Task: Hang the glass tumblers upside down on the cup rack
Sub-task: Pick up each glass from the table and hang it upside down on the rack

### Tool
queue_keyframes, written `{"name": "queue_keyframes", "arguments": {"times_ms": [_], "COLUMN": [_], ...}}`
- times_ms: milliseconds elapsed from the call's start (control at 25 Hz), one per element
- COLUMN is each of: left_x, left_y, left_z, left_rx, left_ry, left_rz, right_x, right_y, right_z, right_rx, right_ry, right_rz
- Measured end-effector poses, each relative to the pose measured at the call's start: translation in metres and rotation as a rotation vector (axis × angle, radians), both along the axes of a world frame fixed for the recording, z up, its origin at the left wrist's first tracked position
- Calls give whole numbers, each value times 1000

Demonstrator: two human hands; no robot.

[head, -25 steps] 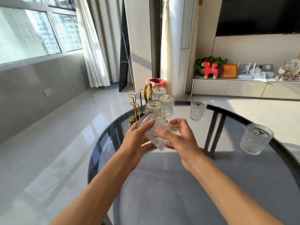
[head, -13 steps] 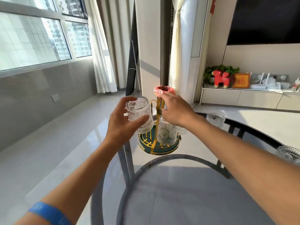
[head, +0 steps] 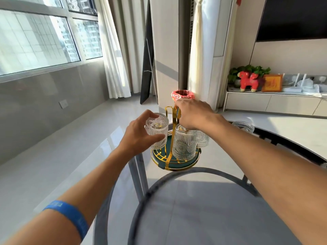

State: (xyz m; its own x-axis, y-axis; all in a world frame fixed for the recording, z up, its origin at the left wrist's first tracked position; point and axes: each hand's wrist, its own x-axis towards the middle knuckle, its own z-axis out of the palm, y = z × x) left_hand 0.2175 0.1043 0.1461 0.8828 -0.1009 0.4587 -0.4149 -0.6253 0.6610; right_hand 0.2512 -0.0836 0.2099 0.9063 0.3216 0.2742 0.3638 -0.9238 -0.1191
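1. Two hands work at the far edge of the round dark glass table (head: 203, 218) in the head view, the only view given. On that edge stands the gold wire cup rack with a green round base (head: 174, 160).
2. The left hand (head: 139, 137) holds a ribbed clear glass tumbler (head: 157, 130) upside down, thumb on the near side and fingers curled over the far side and the upturned base. The tumbler sits at the rack's left side, just beside a gold upright; whether it is already over a prong I cannot tell.
3. The right hand (head: 192, 114) is closed around the rack's gold loop handle (head: 172, 112) at the top, steadying it; its fingertips are hidden behind the knuckles.
4. A second embossed glass tumbler (head: 184, 144) hangs inverted on the rack's near side, and a third glass tumbler (head: 202, 140) shows partly behind it on the right.
5. One more clear tumbler (head: 243, 125) stands farther right on the table, mostly hidden by the right forearm; another sliver of glass shows at the right edge.
6. Risks, as I judge them: the rack stands close to the table's rim, so a sideways push could tip it off. The held glass could knock the neighbouring tumbler, or miss the prong and drop if let go too soon.
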Motion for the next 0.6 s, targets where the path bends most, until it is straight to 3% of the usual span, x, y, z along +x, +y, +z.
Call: {"name": "queue_keyframes", "arguments": {"times_ms": [160,400,520,600], "left_x": [-2,1,-8,-25], "left_y": [-2,-5,-18,-32], "left_z": [-23,-22,-21,-20], "left_rx": [-59,18,273,330], "left_ry": [100,149,138,-2], "left_rz": [62,121,249,306], "right_x": [3,5,-6,-28], "right_y": [1,-3,-11,-23], "right_z": [-1,-14,-17,-21], "right_rx": [24,134,197,347], "right_ry": [-11,44,66,2], "right_rz": [-14,6,69,76]}}
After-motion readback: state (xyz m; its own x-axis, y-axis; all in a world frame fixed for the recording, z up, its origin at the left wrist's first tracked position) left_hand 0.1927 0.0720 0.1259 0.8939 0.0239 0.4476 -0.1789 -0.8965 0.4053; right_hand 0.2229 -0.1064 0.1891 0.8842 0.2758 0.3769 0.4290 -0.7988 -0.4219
